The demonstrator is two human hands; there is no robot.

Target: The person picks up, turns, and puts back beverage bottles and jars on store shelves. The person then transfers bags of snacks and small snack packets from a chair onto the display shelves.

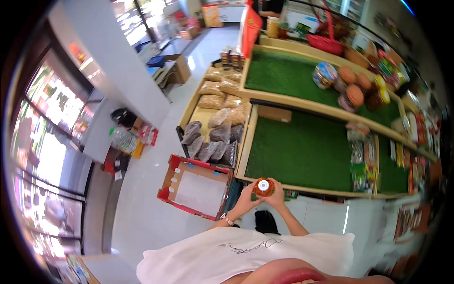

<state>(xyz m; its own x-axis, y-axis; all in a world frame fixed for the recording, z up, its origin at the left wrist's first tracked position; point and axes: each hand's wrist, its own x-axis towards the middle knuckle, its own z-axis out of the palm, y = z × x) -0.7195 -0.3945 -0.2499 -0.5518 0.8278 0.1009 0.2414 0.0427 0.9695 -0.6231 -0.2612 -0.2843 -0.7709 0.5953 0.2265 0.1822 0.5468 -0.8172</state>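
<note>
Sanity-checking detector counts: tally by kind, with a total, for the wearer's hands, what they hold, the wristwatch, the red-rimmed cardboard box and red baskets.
Hands: 2 (left hand, right hand)
White-capped amber bottle: 1
Wristwatch: 1
Red-rimmed cardboard box: 1
Red basket: 1
Total: 6

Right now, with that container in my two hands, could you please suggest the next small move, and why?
Perhaps ease the container forward over the nearer green mat: the left hand and right hand hold it between them, apparently close to the wooden edge, and other jars stand on the farther mat.
</note>
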